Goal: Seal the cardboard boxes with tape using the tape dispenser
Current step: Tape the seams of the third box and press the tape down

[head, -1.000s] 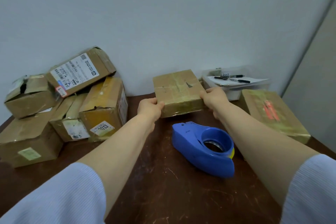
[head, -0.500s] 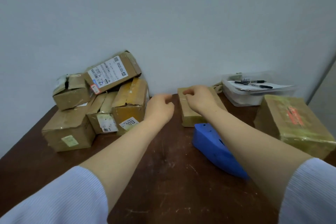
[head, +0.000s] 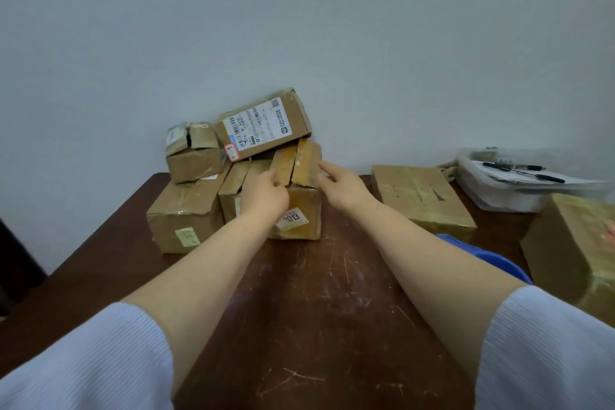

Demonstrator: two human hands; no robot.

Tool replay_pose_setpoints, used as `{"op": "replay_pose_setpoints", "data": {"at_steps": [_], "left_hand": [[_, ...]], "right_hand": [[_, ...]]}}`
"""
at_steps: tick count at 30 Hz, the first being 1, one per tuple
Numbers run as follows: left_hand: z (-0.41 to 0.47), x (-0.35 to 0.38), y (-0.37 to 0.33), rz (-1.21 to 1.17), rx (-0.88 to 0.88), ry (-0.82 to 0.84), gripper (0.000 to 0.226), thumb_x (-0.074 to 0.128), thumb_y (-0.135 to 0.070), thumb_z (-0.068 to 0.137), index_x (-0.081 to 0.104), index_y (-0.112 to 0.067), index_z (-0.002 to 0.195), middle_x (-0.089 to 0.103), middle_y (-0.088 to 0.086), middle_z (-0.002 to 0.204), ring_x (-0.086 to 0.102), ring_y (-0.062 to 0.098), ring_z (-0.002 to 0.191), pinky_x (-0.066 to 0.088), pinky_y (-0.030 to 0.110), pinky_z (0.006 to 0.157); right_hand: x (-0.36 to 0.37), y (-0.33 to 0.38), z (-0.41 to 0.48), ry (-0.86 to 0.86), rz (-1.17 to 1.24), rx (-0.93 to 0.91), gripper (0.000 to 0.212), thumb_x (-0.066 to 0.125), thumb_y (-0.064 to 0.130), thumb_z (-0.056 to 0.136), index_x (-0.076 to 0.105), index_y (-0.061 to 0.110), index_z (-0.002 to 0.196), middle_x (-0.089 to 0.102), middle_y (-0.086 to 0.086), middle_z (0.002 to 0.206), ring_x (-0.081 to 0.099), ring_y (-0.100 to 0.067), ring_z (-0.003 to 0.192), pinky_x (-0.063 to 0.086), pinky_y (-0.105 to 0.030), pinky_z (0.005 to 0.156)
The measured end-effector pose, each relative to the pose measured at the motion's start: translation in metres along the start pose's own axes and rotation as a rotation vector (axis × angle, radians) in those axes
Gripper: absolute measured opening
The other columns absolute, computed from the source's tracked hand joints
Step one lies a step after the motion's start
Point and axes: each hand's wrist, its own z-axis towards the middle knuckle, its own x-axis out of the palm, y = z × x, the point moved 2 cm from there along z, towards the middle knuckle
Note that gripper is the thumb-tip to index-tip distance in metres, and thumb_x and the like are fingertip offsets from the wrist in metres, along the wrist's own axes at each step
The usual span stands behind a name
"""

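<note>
i'm looking down at a scuffed dark brown table [head: 316, 293] pushed against a plain pale wall, with a pile of worn cardboard boxes heaped at its far left. both arms are reaching for the box with the 2013 sticker [head: 304, 200], which is sitting at the right of that pile, probably because its top flaps are gaping along the middle seam and are not yet taped. the left hand [head: 264, 195] is curling its fingers against the near end of the left flap; i cannot tell whether it is really pinching the card. the right hand [head: 342, 185] is coming in with fingers spread and straight, holding nothing, just beside the box's right top edge, as if to take the other side. the box is lying with its long axis running away from me toward the wall, its short stickered end facing me and its seam following that axis. a box with a white shipping label [head: 263, 125] is leaning on its far end, so i'm judging it will need sliding out carefully. the blue tape dispenser [head: 482, 255] is waiting on the table to the right, mostly hidden behind the right forearm, so i cannot tell which way it points, near a taped box [head: 419, 196].
</note>
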Motion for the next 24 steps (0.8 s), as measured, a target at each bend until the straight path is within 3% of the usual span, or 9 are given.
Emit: {"op": "replay_pose_setpoints", "data": {"at_steps": [6,8,10,12,13,16,19,22,24], "left_hand": [[-0.005,-0.003,0.003,-0.049,-0.005,0.044,0.044,0.045,-0.012,0.096,0.047,-0.017,0.139,0.051,0.004,0.137,0.051,0.022,0.121,0.045,0.029,0.09],[-0.013,-0.005,0.004,-0.05,0.011,0.058,0.027,0.049,-0.016,0.094,0.06,-0.02,0.119,0.063,0.001,0.115,0.058,0.019,0.101,0.05,0.032,0.08],[-0.028,-0.006,0.005,-0.042,0.036,0.106,0.019,0.053,-0.017,0.089,0.065,-0.021,0.104,0.066,0.001,0.096,0.06,0.021,0.09,0.051,0.042,0.083],[-0.048,-0.007,0.005,-0.043,0.043,0.153,0.022,0.056,-0.014,0.087,0.068,-0.017,0.105,0.066,0.004,0.099,0.061,0.027,0.099,0.051,0.044,0.091],[-0.061,-0.007,0.005,-0.048,0.046,0.182,0.015,0.057,-0.011,0.087,0.068,-0.019,0.094,0.066,0.004,0.097,0.062,0.029,0.1,0.051,0.046,0.092],[-0.096,-0.011,0.004,0.019,0.085,0.215,0.033,0.055,-0.009,0.089,0.049,-0.028,0.063,0.068,0.015,0.097,0.063,0.031,0.096,0.051,0.045,0.091],[-0.132,-0.019,0.005,0.152,0.171,0.248,0.016,0.053,-0.014,0.09,0.06,-0.008,0.078,0.067,0.019,0.094,0.062,0.031,0.093,0.049,0.037,0.082],[-0.162,-0.022,0.005,0.249,0.268,0.329,0.007,0.057,-0.019,0.09,0.064,-0.019,0.092,0.067,0.008,0.093,0.061,0.022,0.094,0.049,0.034,0.086],[-0.169,-0.027,0.001,0.312,0.315,0.35,0.03,0.065,-0.026,0.087,0.065,-0.018,0.116,0.063,-0.005,0.095,0.059,0.014,0.095,0.048,0.03,0.088]], "right_hand": [[0.008,-0.002,-0.009,0.0,0.024,0.016,0.04,0.04,0.029,0.101,0.052,0.013,0.135,0.054,-0.006,0.137,0.047,-0.023,0.128,0.037,-0.035,0.106],[0.002,-0.006,-0.02,-0.064,-0.003,0.016,0.037,0.041,0.03,0.1,0.059,0.014,0.127,0.061,-0.006,0.126,0.054,-0.022,0.118,0.044,-0.034,0.097],[-0.005,-0.01,-0.034,-0.103,-0.069,0.022,0.035,0.043,0.034,0.099,0.058,0.016,0.125,0.061,-0.002,0.126,0.055,-0.02,0.115,0.045,-0.034,0.092],[-0.012,-0.013,-0.052,-0.107,-0.144,0.025,0.035,0.045,0.038,0.097,0.055,0.022,0.127,0.059,0.002,0.128,0.054,-0.018,0.115,0.046,-0.033,0.088],[-0.015,-0.015,-0.06,-0.099,-0.172,0.02,0.037,0.045,0.04,0.097,0.053,0.025,0.13,0.058,0.004,0.129,0.054,-0.018,0.116,0.045,-0.033,0.089],[-0.024,-0.015,-0.087,-0.062,-0.136,0.01,0.04,0.049,0.039,0.095,0.052,0.029,0.134,0.058,0.006,0.131,0.052,-0.016,0.12,0.044,-0.033,0.097],[-0.033,-0.018,-0.111,-0.001,0.052,0.018,0.03,0.059,0.029,0.092,0.065,0.026,0.121,0.063,0.005,0.116,0.056,-0.008,0.107,0.044,-0.021,0.09],[-0.039,-0.019,-0.125,0.112,0.151,0.026,0.023,0.063,0.02,0.09,0.071,0.027,0.111,0.065,0.007,0.108,0.057,-0.004,0.097,0.043,-0.012,0.079],[-0.039,-0.017,-0.128,0.152,0.166,0.028,0.023,0.061,0.018,0.091,0.072,0.027,0.108,0.066,0.006,0.111,0.058,-0.006,0.101,0.042,-0.01,0.077]]}}
